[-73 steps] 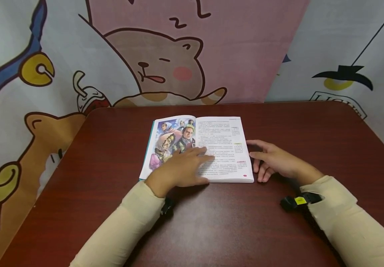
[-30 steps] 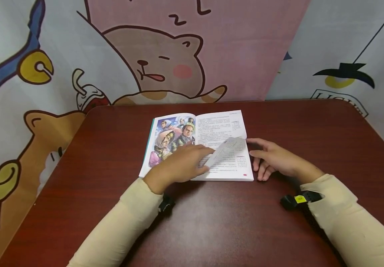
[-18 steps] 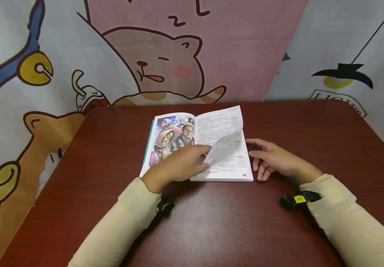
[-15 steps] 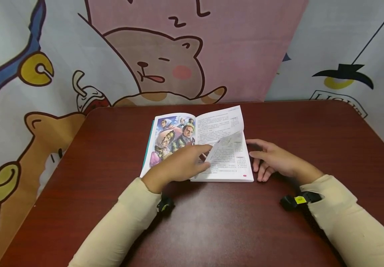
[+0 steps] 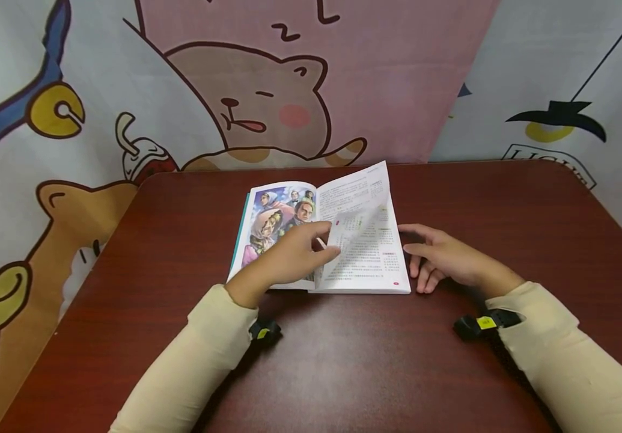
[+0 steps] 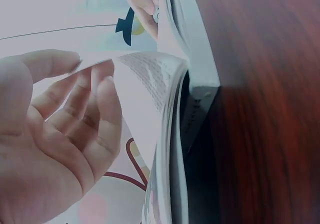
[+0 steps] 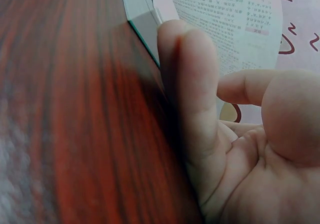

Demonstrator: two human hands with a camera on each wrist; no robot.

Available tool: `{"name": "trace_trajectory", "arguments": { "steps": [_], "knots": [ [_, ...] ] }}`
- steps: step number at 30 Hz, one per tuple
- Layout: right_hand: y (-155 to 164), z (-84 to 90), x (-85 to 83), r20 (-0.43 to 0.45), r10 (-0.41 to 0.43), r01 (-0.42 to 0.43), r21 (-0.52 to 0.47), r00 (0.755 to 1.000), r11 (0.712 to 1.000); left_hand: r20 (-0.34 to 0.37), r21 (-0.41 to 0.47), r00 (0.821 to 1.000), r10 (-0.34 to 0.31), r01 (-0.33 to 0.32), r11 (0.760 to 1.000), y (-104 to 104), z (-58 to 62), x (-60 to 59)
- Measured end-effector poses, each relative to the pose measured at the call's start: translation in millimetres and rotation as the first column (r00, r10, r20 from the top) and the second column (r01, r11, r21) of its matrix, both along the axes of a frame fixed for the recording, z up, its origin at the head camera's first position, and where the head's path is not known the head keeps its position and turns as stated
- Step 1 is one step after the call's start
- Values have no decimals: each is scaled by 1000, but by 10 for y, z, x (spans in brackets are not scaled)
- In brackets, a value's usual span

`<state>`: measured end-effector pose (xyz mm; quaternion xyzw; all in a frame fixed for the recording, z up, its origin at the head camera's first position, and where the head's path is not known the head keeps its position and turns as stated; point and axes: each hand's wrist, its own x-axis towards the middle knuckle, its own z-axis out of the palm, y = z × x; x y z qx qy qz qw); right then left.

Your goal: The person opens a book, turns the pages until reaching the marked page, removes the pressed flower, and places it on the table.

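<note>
Lifting a page [image 5: 355, 204] of the open book [image 5: 283, 222], mid-table [image 5: 127, 288], left hand [image 5: 289, 258] doing the work.

Left to right: cartoon backdrop [image 5: 45, 120] behind and left of table; book lies flat at table centre, picture page on its left half, text on its right. Left hand sits over the book's near middle, fingers [image 6: 97, 101] loosely curled under the raised page with thumb on its other side, so the sheet is pinched at its lower edge and arches up off the right-hand stack. Left wrist view shows the page curving over the fingertips. Right hand [image 5: 446, 258] lies on the table just right of the book, fingers straight and relaxed, fingertips at the book's right edge, holding nothing. Black wrist cameras [image 5: 478, 326] near both cuffs.
</note>
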<state>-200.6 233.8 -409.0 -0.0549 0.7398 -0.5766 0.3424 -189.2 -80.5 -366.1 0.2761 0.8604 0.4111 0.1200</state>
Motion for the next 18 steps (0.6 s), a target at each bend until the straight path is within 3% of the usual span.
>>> {"name": "trace_trajectory", "arguments": {
  "steps": [6,12,18],
  "knots": [
    [-3,13,1,-4,3,-3,0,1000,1000,132,85,990,57,-69,994,-20,42,1],
    [-9,4,4,4,1,-1,-1,1000,1000,188,124,977,100,-125,984,-25,62,4],
    [-8,14,2,1,2,-2,2,1000,1000,211,147,973,91,-124,981,-21,87,8]
  ]
}}
